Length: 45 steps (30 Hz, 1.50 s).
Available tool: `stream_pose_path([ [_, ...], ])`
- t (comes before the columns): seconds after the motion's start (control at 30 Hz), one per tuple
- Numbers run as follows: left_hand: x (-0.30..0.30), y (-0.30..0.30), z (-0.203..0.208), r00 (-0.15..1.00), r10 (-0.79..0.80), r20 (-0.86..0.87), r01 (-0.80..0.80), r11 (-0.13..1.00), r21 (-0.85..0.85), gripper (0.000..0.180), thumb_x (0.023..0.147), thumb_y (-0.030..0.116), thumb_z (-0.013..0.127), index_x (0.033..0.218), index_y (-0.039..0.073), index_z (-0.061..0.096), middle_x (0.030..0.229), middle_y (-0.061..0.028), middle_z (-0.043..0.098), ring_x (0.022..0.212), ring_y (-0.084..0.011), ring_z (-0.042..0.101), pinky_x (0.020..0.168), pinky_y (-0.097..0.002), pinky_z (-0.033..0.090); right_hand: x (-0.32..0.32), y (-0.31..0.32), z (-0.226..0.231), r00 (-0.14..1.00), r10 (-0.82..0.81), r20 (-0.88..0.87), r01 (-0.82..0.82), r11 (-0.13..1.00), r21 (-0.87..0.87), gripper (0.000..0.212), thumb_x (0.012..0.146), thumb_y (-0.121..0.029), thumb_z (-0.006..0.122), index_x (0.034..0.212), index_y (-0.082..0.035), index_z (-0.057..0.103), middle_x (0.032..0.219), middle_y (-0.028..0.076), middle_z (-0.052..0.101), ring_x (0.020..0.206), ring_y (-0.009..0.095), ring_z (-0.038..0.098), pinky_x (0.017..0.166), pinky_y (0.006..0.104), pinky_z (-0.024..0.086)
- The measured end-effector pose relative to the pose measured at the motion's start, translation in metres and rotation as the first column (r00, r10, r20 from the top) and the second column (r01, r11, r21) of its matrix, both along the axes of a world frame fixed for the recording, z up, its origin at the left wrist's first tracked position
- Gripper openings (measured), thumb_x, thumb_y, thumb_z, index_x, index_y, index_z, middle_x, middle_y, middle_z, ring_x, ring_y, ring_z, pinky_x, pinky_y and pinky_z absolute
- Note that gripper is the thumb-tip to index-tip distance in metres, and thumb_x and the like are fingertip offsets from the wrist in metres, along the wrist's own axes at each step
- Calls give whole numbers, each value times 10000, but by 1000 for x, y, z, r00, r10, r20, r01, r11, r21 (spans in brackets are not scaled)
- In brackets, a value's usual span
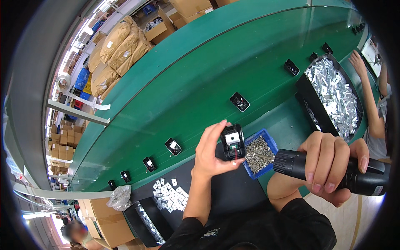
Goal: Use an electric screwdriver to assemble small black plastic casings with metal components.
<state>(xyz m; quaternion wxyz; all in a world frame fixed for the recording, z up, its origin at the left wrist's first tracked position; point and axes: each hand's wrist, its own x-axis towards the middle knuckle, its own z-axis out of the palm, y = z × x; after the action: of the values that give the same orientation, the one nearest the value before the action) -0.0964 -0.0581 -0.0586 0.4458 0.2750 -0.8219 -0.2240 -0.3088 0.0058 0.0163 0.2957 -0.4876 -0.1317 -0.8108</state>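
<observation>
While screwdriver [288, 162] points left, black housing [232, 142], long axis crosswise

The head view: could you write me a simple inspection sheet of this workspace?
Surface: green worktop, black mat.
Job's things: black housing; black power screwdriver, bit toward the housing; blue tray of screws.
Clutter: loose white plates, clear plastic bag.
Grippers: bare hands; left hand holds the housing, right hand the screwdriver.
Cables: nothing seen on the screwdriver's visible part.
Surroundings: cardboard box; another person's hand at right.
</observation>
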Motion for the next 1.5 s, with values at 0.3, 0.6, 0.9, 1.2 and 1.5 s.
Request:
stream_pose_path([
  [0.3,-6,10,3,992,-96,-81,97,995,4,913,528,224,890,1265,-70,438,1129,-187,490,994,-314,609,817,-383,538,16,-10,0,999,-43,9,42,993,114,431,824,-205,700,1133,-141,405,695,9,608,522,119,589,494,238,483],
  [0.6,-10,17,11,991,-33,-129,38,999,39,818,502,143,853,1216,-50,504,1080,-167,533,954,-268,594,803,-346,512,20,-18,-1,989,-28,-147,46,991,125,418,823,-191,662,1143,-119,403,722,-28,582,572,65,572,563,201,485],
  [0.9,-9,23,17,995,-15,-99,18,1000,24,841,519,128,856,1250,-55,481,1086,-174,534,960,-272,598,809,-346,516,24,-14,-4,999,-6,-47,15,980,201,434,802,-233,725,1094,-164,411,693,-13,594,538,138,585,493,264,472],
  [1.2,-8,23,20,994,-65,-83,68,997,27,876,533,120,852,1284,-67,441,1148,-220,559,1001,-290,601,857,-357,496,24,-14,-1,997,28,-73,-14,982,186,375,800,-200,725,1024,-152,428,688,-9,591,536,145,587,488,269,477],
  [1.5,-5,21,16,996,-40,-82,41,999,7,813,527,145,840,1227,-68,486,1077,-192,608,966,-298,615,839,-349,501,20,-24,-1,953,110,-282,-97,993,60,323,814,-146,703,977,-111,426,715,16,601,550,152,598,502,282,493],
])
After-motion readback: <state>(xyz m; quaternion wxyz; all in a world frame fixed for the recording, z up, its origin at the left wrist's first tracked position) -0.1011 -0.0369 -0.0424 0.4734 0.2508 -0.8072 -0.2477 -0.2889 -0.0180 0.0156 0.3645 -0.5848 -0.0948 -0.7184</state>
